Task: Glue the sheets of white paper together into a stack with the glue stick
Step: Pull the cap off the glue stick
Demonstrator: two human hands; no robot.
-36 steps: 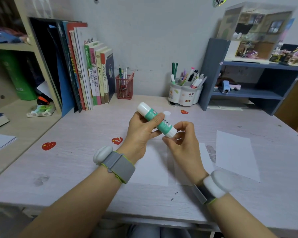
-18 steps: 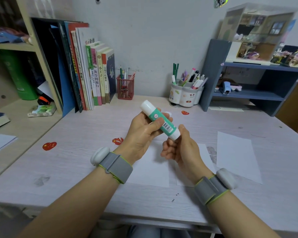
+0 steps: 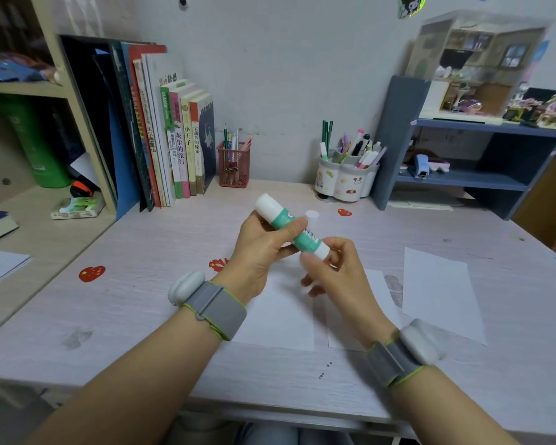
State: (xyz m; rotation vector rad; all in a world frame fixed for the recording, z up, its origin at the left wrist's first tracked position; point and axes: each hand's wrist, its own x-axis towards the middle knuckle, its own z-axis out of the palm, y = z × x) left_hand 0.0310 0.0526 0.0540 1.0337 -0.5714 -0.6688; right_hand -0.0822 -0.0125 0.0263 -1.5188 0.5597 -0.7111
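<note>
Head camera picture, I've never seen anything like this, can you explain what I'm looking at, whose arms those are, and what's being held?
There is no machine here. A person wears a camera on the head, so the view looks forward and down at their own two bare hands, each wrist carrying a grey band.

The left hand grips the middle of a green and white glue stick, held above the desk. The right hand pinches its near white end with the fingertips.

On the desk lie sheets of white paper: one off to the right, two under the hands. A red pen basket and a white pen holder stand at the back.
</note>
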